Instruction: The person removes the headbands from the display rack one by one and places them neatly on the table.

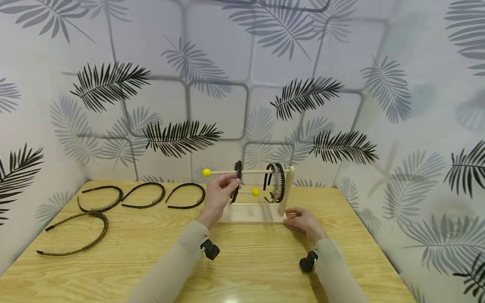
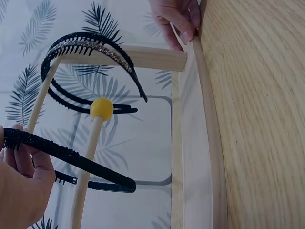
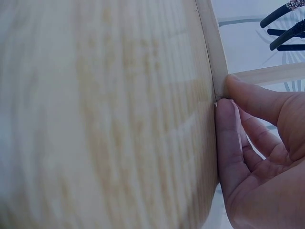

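Shows cream on the stand (image 1: 251,213); yellow on its balls (image 1: 206,173); mostly black on its headbands (image 1: 281,181); black and grey leaves (image 1: 182,139) on pale wallpaper (image 1: 217,112) behind it

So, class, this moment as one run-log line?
Left hand: holds black headband; right hand: holds wooden stand; other headbands: on stand; four headbands: on table

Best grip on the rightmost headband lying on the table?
Rightmost headband: I'd pinch the crown of its curve, coming from the right. The crown faces right; its ends point left, close to the neighbouring headband, so that side looks tighter. The left hand is nearest but holds another headband, so probably free it first.
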Action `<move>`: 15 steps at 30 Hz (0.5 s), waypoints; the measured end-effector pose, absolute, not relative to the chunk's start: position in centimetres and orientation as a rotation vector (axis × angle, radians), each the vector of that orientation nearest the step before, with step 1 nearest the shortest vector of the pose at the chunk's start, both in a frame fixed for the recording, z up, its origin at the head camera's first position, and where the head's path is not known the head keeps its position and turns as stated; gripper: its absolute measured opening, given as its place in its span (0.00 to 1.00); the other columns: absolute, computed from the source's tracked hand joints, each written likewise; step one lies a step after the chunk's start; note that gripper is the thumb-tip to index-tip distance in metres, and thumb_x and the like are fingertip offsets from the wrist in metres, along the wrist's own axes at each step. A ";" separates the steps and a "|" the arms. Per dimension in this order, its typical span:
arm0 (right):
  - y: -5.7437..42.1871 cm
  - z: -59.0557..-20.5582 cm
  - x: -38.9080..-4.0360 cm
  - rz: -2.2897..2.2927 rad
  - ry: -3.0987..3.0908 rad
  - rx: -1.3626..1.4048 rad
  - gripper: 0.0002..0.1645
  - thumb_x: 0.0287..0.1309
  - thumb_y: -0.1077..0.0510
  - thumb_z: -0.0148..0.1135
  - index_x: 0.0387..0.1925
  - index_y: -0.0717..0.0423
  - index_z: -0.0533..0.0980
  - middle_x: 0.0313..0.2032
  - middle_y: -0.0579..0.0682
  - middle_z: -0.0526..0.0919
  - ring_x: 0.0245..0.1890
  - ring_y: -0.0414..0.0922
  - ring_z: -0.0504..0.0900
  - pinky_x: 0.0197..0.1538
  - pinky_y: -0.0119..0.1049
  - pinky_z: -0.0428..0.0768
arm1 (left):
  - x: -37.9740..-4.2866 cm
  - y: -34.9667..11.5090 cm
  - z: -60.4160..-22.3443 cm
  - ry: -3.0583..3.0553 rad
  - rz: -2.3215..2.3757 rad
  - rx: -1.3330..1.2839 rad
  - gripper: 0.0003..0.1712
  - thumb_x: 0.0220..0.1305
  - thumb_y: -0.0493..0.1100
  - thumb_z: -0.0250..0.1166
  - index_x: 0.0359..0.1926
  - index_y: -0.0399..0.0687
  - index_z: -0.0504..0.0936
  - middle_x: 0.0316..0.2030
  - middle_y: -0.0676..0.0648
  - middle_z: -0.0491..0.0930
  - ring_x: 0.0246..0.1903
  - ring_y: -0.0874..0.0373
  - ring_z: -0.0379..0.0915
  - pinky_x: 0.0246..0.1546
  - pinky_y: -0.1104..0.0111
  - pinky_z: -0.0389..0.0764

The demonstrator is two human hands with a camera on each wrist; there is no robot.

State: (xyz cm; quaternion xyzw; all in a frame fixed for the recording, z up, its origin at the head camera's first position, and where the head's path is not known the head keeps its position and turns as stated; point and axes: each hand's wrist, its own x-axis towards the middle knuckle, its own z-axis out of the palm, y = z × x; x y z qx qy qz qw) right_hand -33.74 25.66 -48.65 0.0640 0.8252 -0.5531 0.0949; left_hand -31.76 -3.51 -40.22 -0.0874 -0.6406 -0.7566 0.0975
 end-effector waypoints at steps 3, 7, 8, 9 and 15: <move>25.7 -48.8 -33.8 -1.641 2.445 0.192 0.29 0.59 0.65 0.67 0.61 0.65 0.72 0.45 0.57 0.78 0.38 0.42 0.79 0.44 0.34 0.84 | -31.9 -4.5 -40.2 -1.886 -2.290 -0.244 0.16 0.67 0.36 0.64 0.54 0.37 0.81 0.32 0.55 0.79 0.31 0.64 0.76 0.32 0.73 0.78; 25.7 -48.8 -34.0 -1.654 2.437 0.188 0.29 0.58 0.66 0.67 0.61 0.65 0.72 0.43 0.56 0.79 0.36 0.41 0.79 0.43 0.34 0.84 | -32.0 -5.7 -40.1 -1.853 -2.383 -0.233 0.16 0.69 0.37 0.61 0.56 0.38 0.78 0.36 0.53 0.78 0.38 0.60 0.79 0.39 0.68 0.84; 25.7 -48.8 -34.0 -1.654 2.437 0.186 0.29 0.58 0.66 0.67 0.61 0.65 0.72 0.42 0.55 0.79 0.36 0.41 0.79 0.43 0.34 0.84 | -32.0 -6.0 -40.0 -1.845 -2.404 -0.236 0.16 0.70 0.37 0.60 0.56 0.38 0.78 0.36 0.52 0.77 0.39 0.59 0.79 0.41 0.66 0.84; 25.7 -48.8 -34.0 -1.656 2.435 0.188 0.29 0.58 0.66 0.67 0.61 0.65 0.72 0.42 0.55 0.79 0.35 0.41 0.79 0.43 0.34 0.85 | -32.0 -6.3 -39.9 -1.840 -2.420 -0.237 0.16 0.70 0.37 0.59 0.57 0.38 0.77 0.37 0.51 0.77 0.40 0.59 0.78 0.42 0.64 0.84; 25.8 -48.8 -34.0 -1.663 2.421 0.207 0.29 0.58 0.67 0.67 0.61 0.65 0.72 0.44 0.56 0.80 0.35 0.39 0.80 0.43 0.34 0.85 | -31.8 -7.5 -39.7 -1.885 -2.426 -0.225 0.18 0.72 0.38 0.58 0.60 0.41 0.75 0.39 0.50 0.76 0.36 0.60 0.77 0.42 0.63 0.84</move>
